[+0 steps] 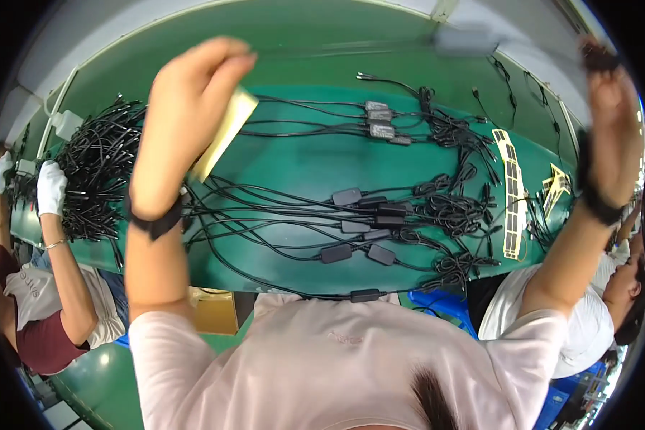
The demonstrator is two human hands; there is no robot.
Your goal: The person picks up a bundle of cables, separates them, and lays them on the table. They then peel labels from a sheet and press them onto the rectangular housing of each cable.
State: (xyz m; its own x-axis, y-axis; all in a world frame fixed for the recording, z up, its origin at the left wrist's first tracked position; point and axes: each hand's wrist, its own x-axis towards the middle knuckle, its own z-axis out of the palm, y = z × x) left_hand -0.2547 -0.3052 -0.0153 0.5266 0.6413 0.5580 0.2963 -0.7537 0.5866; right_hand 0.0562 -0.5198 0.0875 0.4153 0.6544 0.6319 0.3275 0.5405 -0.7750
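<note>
A black cable with a grey inline adapter box (467, 40) stretches, blurred, across the far side of the table between my raised hands. Fingers and thumb of my left hand (186, 118) pinch the cable's left end. A pale yellow strip (228, 135) shows beside that palm; whether I hold it I cannot tell. My right hand (615, 118), far right, grips the dark coiled bundle (599, 57) at the other end. Below, several similar cables with adapter boxes (347, 196) lie side by side on the green table (301, 161), their coiled ends to the right.
A large heap of black cables (97, 168) covers the left part of the table. Label sheets with dark rectangles (511, 193) lie at the right. Co-workers sit on both sides; a white-gloved hand (51, 188) is at the heap. A cardboard box (216, 313) stands below the table edge.
</note>
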